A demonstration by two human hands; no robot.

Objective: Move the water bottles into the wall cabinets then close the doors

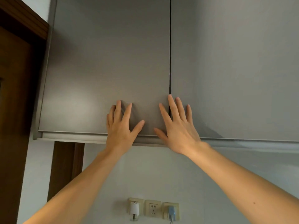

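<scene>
Both cabinet doors look shut, so the task appears to be at its very end. The left door [105,70] and the right door [234,70] sit flush, with only a thin dark seam between them. No water bottles are in view; whether they stand inside the wall cabinets cannot be told from here, though closed doors suggest they do.

The left hand [120,126] lies flat with fingers spread against the left door near its lower edge. The right hand [177,128] is likewise flat and open, its fingers straddling the seam, pressing both doors near the lower edge. Neither hand grips anything.

All that seems left is a last press and drawing the arms back. Below the cabinets the wall is bare down to three wall sockets [152,210], two with plugs; a dark wooden frame [16,78] borders the cabinets' left side.
</scene>
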